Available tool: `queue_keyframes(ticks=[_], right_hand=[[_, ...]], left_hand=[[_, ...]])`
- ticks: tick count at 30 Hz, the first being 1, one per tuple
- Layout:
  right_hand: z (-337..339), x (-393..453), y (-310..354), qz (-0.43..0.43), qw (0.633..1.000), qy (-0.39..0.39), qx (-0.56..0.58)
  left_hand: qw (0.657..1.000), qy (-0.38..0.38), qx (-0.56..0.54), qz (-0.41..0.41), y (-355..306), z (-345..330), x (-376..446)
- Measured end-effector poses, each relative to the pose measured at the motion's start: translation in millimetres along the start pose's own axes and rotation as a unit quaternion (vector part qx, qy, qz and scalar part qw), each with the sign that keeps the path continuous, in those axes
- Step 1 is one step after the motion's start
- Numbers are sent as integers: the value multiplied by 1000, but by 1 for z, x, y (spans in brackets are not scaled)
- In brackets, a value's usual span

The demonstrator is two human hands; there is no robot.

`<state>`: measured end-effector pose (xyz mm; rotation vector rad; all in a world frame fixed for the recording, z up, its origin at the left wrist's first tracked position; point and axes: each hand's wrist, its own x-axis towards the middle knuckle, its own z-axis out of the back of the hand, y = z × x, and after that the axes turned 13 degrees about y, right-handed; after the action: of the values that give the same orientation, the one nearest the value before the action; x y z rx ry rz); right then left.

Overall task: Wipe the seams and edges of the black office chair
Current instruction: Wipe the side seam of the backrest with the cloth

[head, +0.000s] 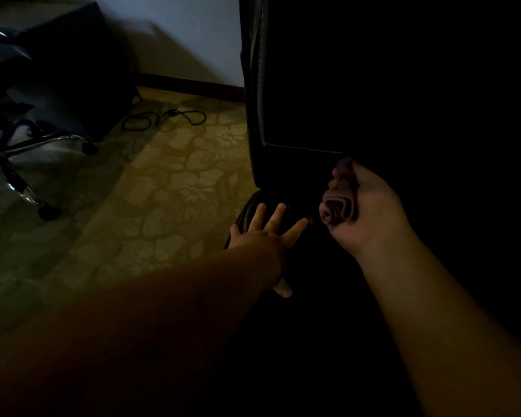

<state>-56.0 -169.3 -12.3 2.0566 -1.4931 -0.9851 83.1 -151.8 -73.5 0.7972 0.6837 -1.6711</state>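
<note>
The scene is dimly lit, and much of the frame at 3 o'clock is lost in shadow. The black office chair (283,121) occupies the area from 12 o'clock through 3 o'clock to 6 o'clock; its upright back is seen with a stitched edge seam running down its left side, and a horizontal seam is visible across the lower back panel. The seat extends toward 6 o'clock, though its outline cannot be fully made out in the dark.

The left hand (265,236) is laid flat on the seat's left edge, just below centre, with its fingers (278,213) straight and spread apart, pointing toward 12 o'clock. Nothing is held by it.

The right hand (361,206) is positioned just right of centre, close below the horizontal seam. Its fingers are curled round a rolled or bunched reddish cloth (337,206), the folded end of which is seen protruding toward 9 o'clock. Whether the cloth touches the chair cannot be told.

A patterned floral carpet (163,191) is seen from centre to 9 o'clock. A second chair with a chrome wheeled base (27,152) stands at 9 to 10 o'clock. A black cable (166,117) lies looped on the carpet at 11 o'clock, near a dark skirting board (193,85) beneath a pale wall (199,31).

No brands, labels or legible writing can be discerned.
</note>
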Motion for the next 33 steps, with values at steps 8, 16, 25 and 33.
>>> queue_keyframes(ticks=[8,16,25,33], right_hand=[[-14,1,-1,7,1000,3,-18],[-9,2,0,1,1000,28,-2],[-8,6,-2,-25,999,11,-20],[-13,7,-3,-43,999,30,-4]], left_hand=[[1000,9,-7,1,1,2,2],[1000,-1,-15,-9,2,1,1],[1000,8,-18,-11,2,1,3],[1000,-2,-18,-16,3,0,2]])
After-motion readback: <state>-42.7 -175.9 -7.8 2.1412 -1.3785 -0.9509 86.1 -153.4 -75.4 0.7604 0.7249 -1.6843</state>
